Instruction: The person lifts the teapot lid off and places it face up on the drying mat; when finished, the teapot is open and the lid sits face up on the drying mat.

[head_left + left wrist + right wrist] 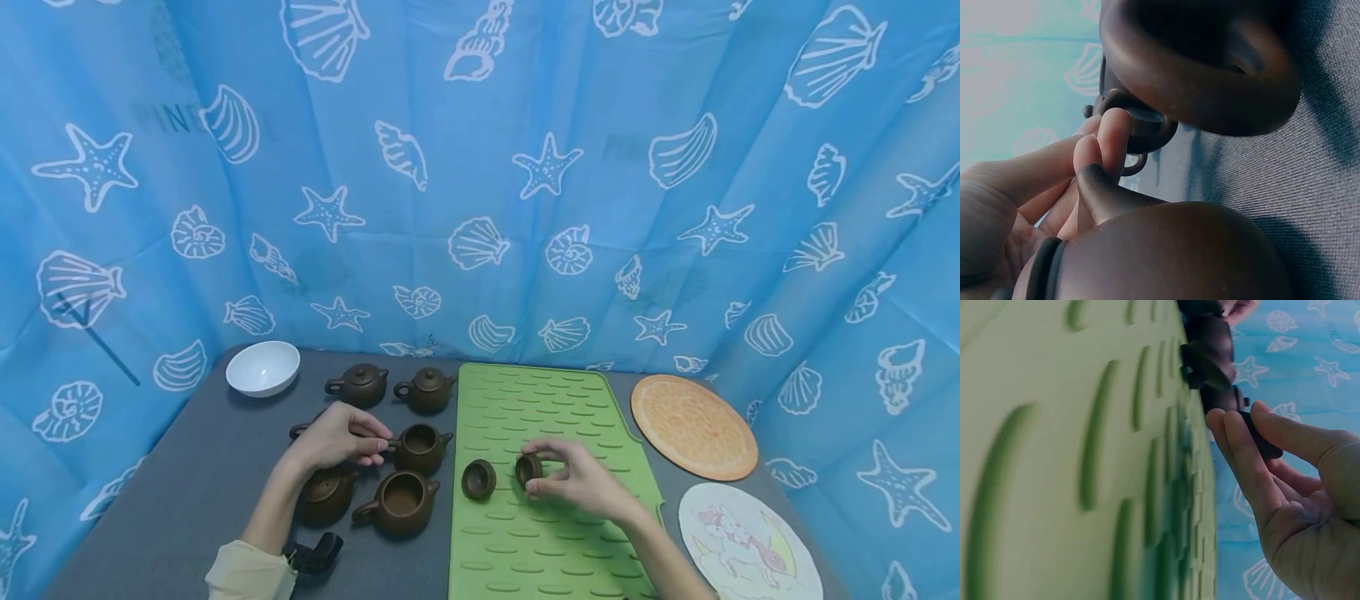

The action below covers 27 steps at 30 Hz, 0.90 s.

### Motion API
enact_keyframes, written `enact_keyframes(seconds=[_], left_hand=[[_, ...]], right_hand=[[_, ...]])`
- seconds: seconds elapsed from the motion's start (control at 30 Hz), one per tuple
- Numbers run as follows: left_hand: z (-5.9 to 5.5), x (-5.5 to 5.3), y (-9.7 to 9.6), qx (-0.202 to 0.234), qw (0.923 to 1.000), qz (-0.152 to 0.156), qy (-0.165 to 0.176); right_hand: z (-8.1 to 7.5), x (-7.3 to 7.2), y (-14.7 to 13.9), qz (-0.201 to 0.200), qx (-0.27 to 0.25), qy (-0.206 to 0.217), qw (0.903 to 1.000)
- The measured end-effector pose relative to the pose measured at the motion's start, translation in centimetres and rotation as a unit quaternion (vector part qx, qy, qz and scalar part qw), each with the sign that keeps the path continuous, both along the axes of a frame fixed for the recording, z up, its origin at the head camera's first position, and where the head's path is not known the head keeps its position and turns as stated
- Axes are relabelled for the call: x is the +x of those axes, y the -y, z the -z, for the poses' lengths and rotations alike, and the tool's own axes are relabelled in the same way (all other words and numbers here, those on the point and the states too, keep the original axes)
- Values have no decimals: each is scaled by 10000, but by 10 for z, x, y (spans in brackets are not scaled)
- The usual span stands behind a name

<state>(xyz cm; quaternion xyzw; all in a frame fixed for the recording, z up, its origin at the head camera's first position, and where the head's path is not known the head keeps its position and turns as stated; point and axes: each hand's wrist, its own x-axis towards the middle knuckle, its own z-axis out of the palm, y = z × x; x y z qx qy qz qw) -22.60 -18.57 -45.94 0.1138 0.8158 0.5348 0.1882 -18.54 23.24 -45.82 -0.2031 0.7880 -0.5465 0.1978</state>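
Note:
With its thumb and fingertips, my left hand [347, 437] pinches the handle of a brown teapot without its lid [421, 448], which stands left of the green mat. Another lidless teapot [399, 503] sits just in front, its interior showing. A lidded teapot [1166, 256] fills the bottom of the left wrist view, its spout partly over my fingers. Between thumb and fingers, my right hand [577, 481] holds a small brown teapot lid [528, 472] above the mat, hollow side toward the head camera. A second lid [478, 480] lies hollow side up on the mat's left part.
Two lidded teapots [362, 385] stand at the back; one more is mostly hidden behind my left hand. A ribbed green mat [517, 542] covers the middle. Around it are a white bowl [263, 368], a black object [318, 554], an orange round mat [694, 427] and a unicorn-printed round mat [750, 542].

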Motion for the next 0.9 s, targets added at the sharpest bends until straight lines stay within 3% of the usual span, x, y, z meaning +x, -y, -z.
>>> enact_keyframes(seconds=[0.3,0.9], left_hand=[[-1,0,-1,-59,10000,-17,11],[-2,-1,-2,-156,9998,-73,24]], right_hand=[[9,-2,-3,-25,-59,382,9993],[7,-5,2,-499,444,169,9976]])
